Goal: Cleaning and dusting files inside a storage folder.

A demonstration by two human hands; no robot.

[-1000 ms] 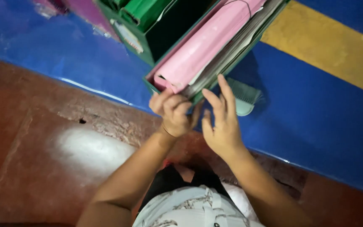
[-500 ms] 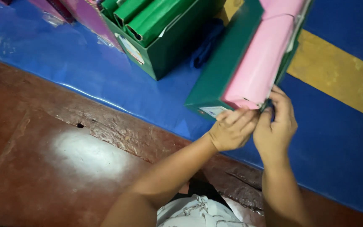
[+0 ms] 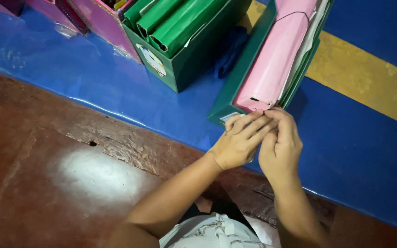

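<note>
A green file box (image 3: 235, 87) lies tilted on the blue mat, holding a pink folder (image 3: 279, 59) and white and green folders behind it. My left hand (image 3: 240, 140) and my right hand (image 3: 281, 147) meet at the box's near end, fingertips pinching the lower edge of the pink folder. Both hands cover the box's near corner, so what exactly each finger grips is hidden.
A second green box (image 3: 184, 59) with green folders (image 3: 171, 20) stands at the back left, beside pink boxes (image 3: 111, 23). The blue mat (image 3: 116, 87) has a yellow stripe (image 3: 368, 78). Red-brown floor (image 3: 47, 174) lies in front.
The box has swung from lying flat towards me to tilted up and to the right. My hands closed from spread fingers onto the pink folder's lower edge.
</note>
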